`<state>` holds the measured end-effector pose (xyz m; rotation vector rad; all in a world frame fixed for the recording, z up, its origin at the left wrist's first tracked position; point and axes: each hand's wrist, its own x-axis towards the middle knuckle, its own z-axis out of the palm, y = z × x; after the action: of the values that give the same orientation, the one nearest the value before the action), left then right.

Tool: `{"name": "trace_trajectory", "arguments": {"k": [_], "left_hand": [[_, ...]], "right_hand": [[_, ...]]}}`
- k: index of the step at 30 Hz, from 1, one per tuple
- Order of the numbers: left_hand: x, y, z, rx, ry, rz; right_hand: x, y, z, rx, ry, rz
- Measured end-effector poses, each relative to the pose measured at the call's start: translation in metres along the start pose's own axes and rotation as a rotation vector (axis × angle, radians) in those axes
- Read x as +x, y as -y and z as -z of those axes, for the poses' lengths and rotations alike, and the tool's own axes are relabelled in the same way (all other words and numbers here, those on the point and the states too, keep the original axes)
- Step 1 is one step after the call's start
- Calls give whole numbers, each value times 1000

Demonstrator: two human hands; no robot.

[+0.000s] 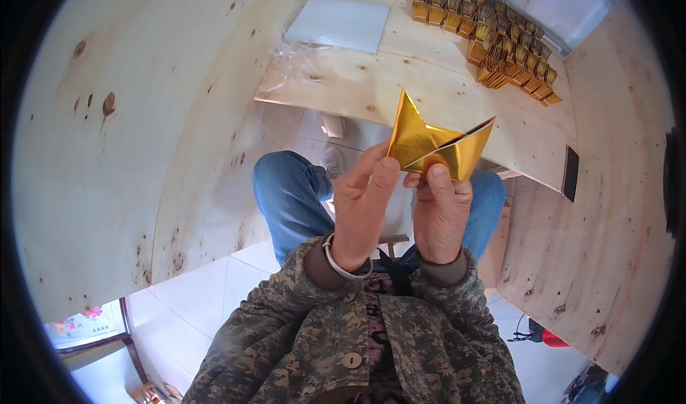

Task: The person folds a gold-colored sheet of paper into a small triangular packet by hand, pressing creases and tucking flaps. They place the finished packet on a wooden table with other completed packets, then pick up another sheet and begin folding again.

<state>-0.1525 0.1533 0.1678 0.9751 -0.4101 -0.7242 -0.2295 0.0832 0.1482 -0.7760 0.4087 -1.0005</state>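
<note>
You pinched the folded gold paper (pixel 437 145) between both hands, left hand (pixel 363 211) and right hand (pixel 439 215) equally close, held over your lap, its long axis running left-right, short of the counter (pixel 400 90).

Folded gold paper (pixel 436 145) between both hands

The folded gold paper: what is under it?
Under the gold paper are both hands, pinching its lower edge. Their fingertips behind the paper are covered.

Glossy gold foil paper (pixel 436 145), seemingly creased; matt knotty plywood table (pixel 400 82).
</note>
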Motion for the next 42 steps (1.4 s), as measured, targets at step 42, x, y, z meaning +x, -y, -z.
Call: {"name": "trace_trajectory", "arguments": {"k": [42], "left_hand": [[-15, -14, 14, 173, 0, -84]], "right_hand": [[-31, 2, -18, -248, 195, 67]]}}
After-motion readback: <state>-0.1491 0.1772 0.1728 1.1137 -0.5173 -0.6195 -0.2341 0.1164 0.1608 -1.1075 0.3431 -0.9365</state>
